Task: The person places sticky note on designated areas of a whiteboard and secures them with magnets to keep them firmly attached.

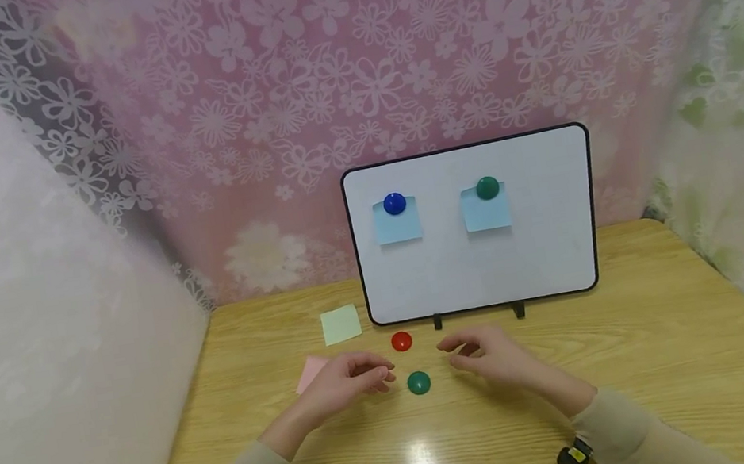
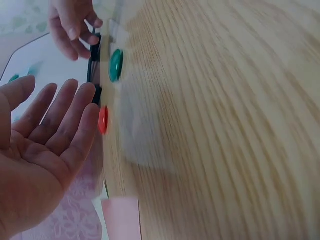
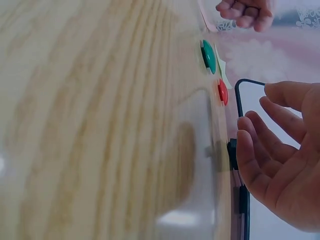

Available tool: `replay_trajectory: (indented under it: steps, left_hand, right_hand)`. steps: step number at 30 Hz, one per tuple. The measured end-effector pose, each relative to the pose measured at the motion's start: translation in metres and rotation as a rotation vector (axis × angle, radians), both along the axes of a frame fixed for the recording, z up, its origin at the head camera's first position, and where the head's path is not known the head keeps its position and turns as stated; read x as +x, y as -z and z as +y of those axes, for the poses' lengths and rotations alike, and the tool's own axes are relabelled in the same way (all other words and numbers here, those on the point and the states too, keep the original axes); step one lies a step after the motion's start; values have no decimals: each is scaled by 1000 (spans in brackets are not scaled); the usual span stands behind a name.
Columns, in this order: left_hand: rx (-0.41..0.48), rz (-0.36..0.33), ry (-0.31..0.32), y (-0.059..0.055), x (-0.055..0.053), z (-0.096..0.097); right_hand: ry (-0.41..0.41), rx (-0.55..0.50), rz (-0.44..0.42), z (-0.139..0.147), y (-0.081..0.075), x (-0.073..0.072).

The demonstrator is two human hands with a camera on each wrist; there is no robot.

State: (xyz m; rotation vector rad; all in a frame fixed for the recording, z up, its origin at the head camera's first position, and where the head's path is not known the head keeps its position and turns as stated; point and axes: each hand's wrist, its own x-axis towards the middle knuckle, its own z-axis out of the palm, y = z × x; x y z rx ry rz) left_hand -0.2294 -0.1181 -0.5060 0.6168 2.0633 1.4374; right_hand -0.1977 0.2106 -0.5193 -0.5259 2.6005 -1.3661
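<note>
My left hand hovers over the table with loosely bent fingers and holds nothing. Behind it lies a pink sticky note, partly hidden by the hand. On the other side my right hand is likewise in the air, its palm bare in the right wrist view. Between the two hands a green magnet and a red magnet lie on the wood. A whiteboard stands upright behind them, bearing two blue notes, one under a blue magnet and one under a green magnet.
A pale green sticky note lies left of the whiteboard. Two black feet jut forward under the board. Flowered fabric hangs behind the wooden table, and pale cloth walls stand at left and right.
</note>
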Motion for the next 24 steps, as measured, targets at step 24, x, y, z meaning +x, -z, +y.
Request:
replay_trajectory:
  steps: [24]
  left_hand:
    - [26, 5, -161, 10, 10, -73]
  right_hand:
    - [-56, -52, -93, -23, 5, 0]
